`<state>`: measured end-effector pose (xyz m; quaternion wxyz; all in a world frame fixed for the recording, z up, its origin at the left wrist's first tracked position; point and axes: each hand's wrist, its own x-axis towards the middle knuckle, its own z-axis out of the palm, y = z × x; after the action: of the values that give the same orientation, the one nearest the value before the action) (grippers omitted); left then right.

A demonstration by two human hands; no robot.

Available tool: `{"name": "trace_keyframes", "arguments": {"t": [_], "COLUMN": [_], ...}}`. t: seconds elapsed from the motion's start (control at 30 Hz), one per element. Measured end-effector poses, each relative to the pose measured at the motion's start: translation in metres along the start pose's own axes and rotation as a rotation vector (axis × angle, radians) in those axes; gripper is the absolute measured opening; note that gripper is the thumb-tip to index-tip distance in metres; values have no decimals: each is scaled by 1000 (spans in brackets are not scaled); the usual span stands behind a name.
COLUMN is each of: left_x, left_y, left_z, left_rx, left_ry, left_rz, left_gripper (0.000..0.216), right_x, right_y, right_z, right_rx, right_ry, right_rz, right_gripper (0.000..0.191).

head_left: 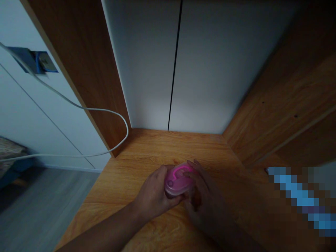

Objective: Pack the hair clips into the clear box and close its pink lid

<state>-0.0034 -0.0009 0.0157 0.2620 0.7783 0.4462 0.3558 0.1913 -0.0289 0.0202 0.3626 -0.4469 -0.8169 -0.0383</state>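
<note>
In the head view, the pink-lidded container [179, 182] sits between both hands over the tabletop [147, 150]; its base is hidden. The left hand [153, 190] has its grip round the left side, the right hand [206, 196] round the right. It looks light, stiff and smooth, best held by its sides. A white cable [105, 110] loops well apart, leftward; fingers partly cover the lid.
</note>
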Motion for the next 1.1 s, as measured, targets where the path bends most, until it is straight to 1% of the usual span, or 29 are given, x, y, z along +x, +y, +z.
{"name": "trace_keyframes", "arguments": {"t": [0.07,0.13,0.2,0.27,0.37,0.43,0.47,0.53,0.6,0.67,0.77,0.87,0.93,1.03,1.1], "left_x": [2,3,4,4,4,4,4,3,4,4,5,5,5,5,5], "left_y": [-3,-7,-10,-11,-13,-15,-16,-17,-17,-17,-15,-14,-16,-19,-19], "left_z": [-2,-3,-2,-2,-1,0,1,2,3,4,4,3,2,1,1], "left_rx": [-49,-111,-180,-240,-284,-294,-297,-301,-294,-278,-278,-251,-199,-115,-78], "left_ry": [-1,-12,-32,-54,-76,-80,-80,-73,-60,-35,-13,-17,-24,-19,-11], "left_rz": [-5,-12,-11,-2,12,7,4,2,-7,-35,-75,-69,-52,-7,21], "left_gripper": [76,86,95,102,113,117,117,117,119,122,128,124,115,98,92], "right_x": [-1,-1,0,3,5,4,3,0,-3,-4,-2,1,2,3,3], "right_y": [4,9,14,19,26,31,32,35,36,36,34,34,36,36,34], "right_z": [-6,-11,-16,-19,-20,-20,-19,-18,-15,-13,-8,-3,-1,-6,-16], "right_rx": [1,2,-11,-44,-84,-47,-12,70,150,239,373,487,514,456,370], "right_ry": [-23,-18,19,91,248,310,321,317,304,253,123,3,-24,-5,54], "right_rz": [-36,-54,-33,1,89,193,254,359,431,459,462,489,504,466,396], "right_gripper": [64,62,57,48,28,18,17,19,28,39,51,52,50,43,39]}}
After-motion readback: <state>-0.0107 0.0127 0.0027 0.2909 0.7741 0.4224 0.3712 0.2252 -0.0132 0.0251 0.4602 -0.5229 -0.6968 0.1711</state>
